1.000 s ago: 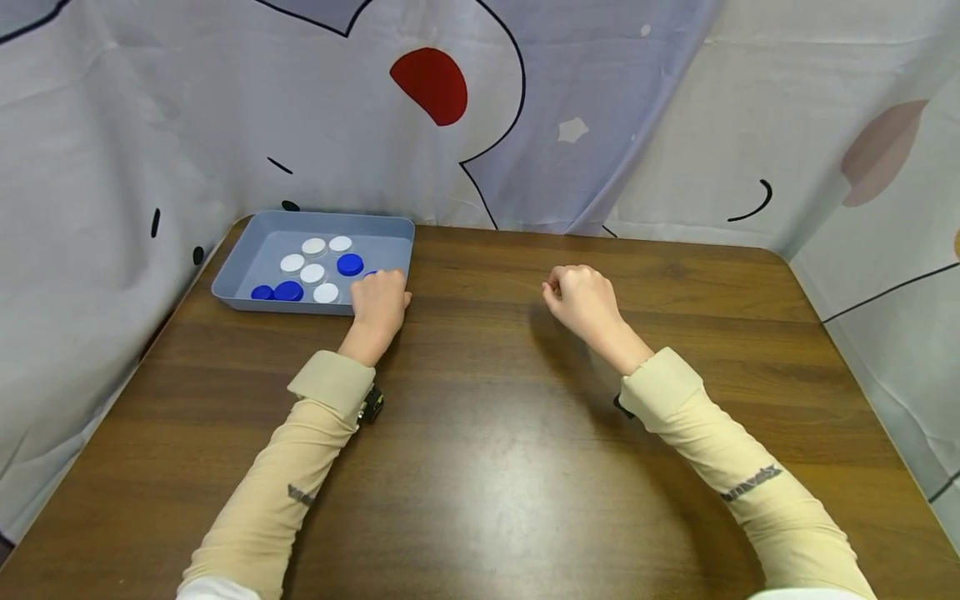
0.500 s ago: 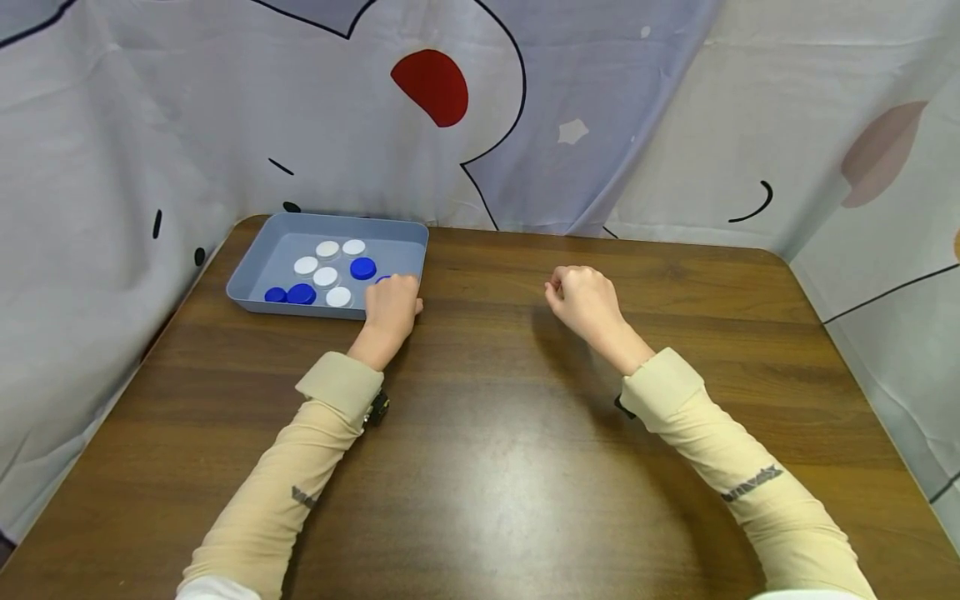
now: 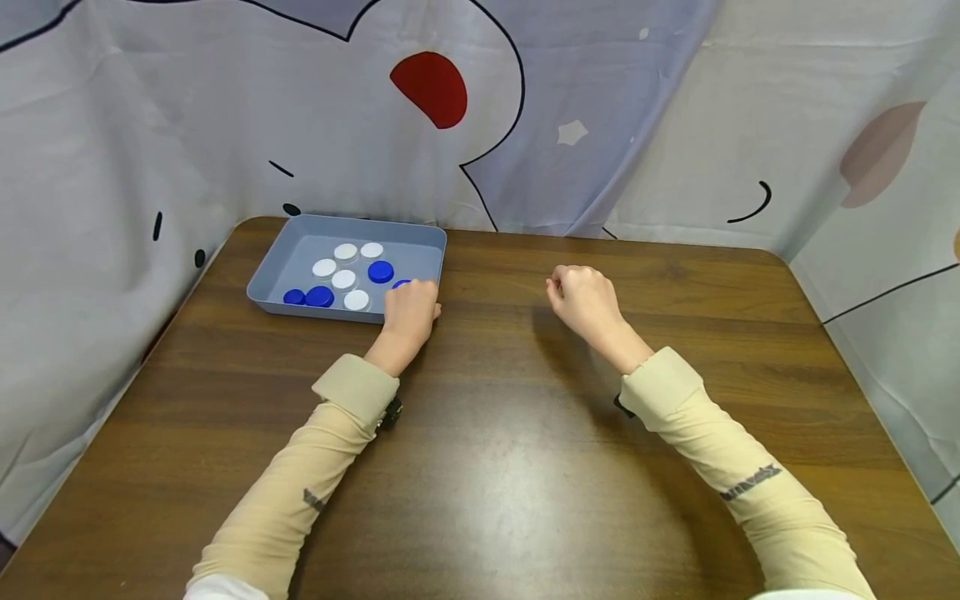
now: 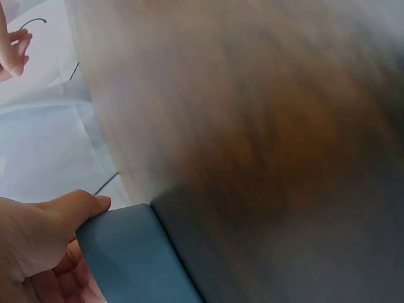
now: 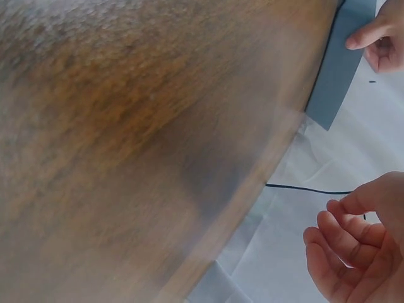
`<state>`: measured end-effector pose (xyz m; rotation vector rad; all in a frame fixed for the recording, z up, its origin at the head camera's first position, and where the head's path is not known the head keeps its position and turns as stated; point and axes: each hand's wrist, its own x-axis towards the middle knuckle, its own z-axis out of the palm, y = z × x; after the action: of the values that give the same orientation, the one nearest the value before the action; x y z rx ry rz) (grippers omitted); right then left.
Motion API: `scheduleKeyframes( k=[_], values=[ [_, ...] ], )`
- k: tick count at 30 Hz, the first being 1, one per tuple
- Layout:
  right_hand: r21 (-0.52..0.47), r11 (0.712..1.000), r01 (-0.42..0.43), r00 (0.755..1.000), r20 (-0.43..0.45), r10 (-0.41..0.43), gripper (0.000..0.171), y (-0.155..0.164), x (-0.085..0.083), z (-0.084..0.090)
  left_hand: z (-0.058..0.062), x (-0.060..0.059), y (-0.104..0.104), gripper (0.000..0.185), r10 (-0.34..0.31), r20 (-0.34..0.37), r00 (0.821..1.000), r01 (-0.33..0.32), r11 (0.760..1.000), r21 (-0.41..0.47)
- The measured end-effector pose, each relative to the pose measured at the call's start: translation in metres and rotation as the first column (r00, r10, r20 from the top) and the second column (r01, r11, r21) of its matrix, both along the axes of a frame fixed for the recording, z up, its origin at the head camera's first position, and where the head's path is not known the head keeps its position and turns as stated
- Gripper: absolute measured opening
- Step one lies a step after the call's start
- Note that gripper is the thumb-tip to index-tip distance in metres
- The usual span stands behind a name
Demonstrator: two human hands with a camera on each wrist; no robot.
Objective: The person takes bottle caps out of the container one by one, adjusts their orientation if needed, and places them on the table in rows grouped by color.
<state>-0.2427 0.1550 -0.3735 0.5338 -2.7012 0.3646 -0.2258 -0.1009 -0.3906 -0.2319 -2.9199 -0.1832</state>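
Note:
My left hand [image 3: 411, 312] grips the blue-grey tray [image 3: 273, 267] at its near right corner, with the thumb on the outside of the wall and the fingers over the rim. In the left wrist view the thumb [image 4: 85, 207] presses the outer face of the tray wall [image 4: 136, 252]. Several white round caps [image 3: 344, 280] and several blue ones [image 3: 381, 272] lie in the tray; one blue cap is partly hidden behind the left hand. To the right, over the table, my right hand [image 3: 588, 302] hangs with loosely curled fingers [image 5: 347, 243] and holds nothing.
The tray sits at the far left of a brown wooden table [image 3: 487, 400]. Behind the table's far edge hangs a printed cloth [image 3: 337, 117], which also runs down both sides.
The tray, with the caps in it, has slid to the right and slightly toward me in the left hand's grip. My right hand has stayed almost still.

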Motion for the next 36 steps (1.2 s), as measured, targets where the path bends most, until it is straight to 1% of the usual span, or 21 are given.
scheduleKeyframes(
  k=[14,18,23,28,36],
  values=[
    [0.013,0.999,0.036,0.999,0.031,-0.036,0.021,0.003,-0.002,-0.001,-0.002,0.001,0.028,0.014,-0.055,-0.031,0.998,0.054,0.998,-0.027],
    [0.012,0.999,0.040,0.999,0.032,-0.041,0.021,0.004,-0.004,-0.001,-0.004,0.001,0.035,0.013,-0.062,-0.039,0.997,0.061,0.998,-0.028],
    [0.022,0.998,0.051,0.997,0.050,-0.052,0.023,0.005,-0.006,0.000,-0.005,0.002,0.043,0.012,-0.070,-0.064,0.995,0.069,0.998,-0.017],
    [0.026,0.998,0.057,0.996,0.066,-0.059,0.023,0.006,-0.006,0.001,-0.006,0.003,0.051,0.011,-0.076,-0.084,0.994,0.074,0.997,-0.026],
    [0.032,0.998,0.054,0.996,0.073,-0.056,0.027,0.008,-0.008,0.001,-0.004,0.004,0.066,0.006,-0.084,-0.082,0.993,0.081,0.996,-0.031]
  ],
)
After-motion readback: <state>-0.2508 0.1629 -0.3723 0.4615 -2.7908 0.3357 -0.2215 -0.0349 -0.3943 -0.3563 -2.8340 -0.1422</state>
